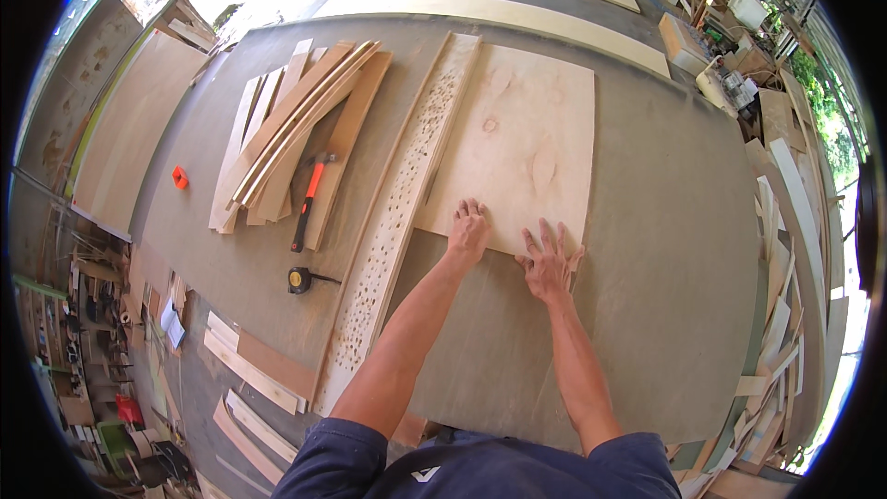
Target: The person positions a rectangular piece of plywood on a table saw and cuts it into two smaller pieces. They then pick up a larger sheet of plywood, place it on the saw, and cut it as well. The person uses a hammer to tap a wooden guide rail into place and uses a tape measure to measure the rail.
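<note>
A pale plywood panel (522, 120) with knots and oval patches lies flat on the large grey-brown worktable (674, 240). My left hand (469, 231) rests on the panel's near edge, its fingers bent and slightly apart. To its right, my right hand (549, 266) lies with fingers spread over the panel's near right corner. Neither hand visibly lifts the panel. Along the panel's left side runs a long board dotted with many dark holes or spots (397, 194), with a thin wooden strip (370, 236) at its outer edge.
Left of the dotted board lie a stack of wooden strips (300, 120), a hammer with an orange and black handle (310, 203), a black tape measure (299, 280) and a small orange object (180, 177). Two long pale boards (499, 14) lie beyond. Offcuts (781, 314) crowd the right side.
</note>
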The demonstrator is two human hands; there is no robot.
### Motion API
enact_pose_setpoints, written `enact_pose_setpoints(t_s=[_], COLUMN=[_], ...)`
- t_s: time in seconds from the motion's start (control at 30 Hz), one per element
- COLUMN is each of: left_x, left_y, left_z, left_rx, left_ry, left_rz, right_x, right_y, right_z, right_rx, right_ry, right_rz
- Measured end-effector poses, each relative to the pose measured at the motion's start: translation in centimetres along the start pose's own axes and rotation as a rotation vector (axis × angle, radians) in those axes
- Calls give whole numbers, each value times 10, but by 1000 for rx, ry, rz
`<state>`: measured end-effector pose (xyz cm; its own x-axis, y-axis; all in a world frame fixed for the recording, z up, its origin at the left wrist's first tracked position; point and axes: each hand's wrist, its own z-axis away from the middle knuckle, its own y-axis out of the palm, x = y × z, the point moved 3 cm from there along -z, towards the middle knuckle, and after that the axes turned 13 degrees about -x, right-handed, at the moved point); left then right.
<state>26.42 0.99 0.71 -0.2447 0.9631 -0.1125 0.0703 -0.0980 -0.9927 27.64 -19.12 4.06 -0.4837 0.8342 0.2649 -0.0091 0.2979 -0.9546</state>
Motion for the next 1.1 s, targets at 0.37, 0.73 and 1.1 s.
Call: enact_pose_setpoints(t_s=[0.37, 0.73, 1.1], left_x=[3, 2, 4], left_y=[1, 0, 4], left_z=[-22, -37, -56], left_rx=[-4, 16, -11], left_ry=[-15, -4, 3], left_rz=[57, 33, 65], right_x=[-7, -11, -18], right_y=[5, 9, 10], right_z=[-21, -35, -49], right_rx=[-13, -27, -75], right_ry=[-7, 0, 5], right_rz=[3, 5, -8])
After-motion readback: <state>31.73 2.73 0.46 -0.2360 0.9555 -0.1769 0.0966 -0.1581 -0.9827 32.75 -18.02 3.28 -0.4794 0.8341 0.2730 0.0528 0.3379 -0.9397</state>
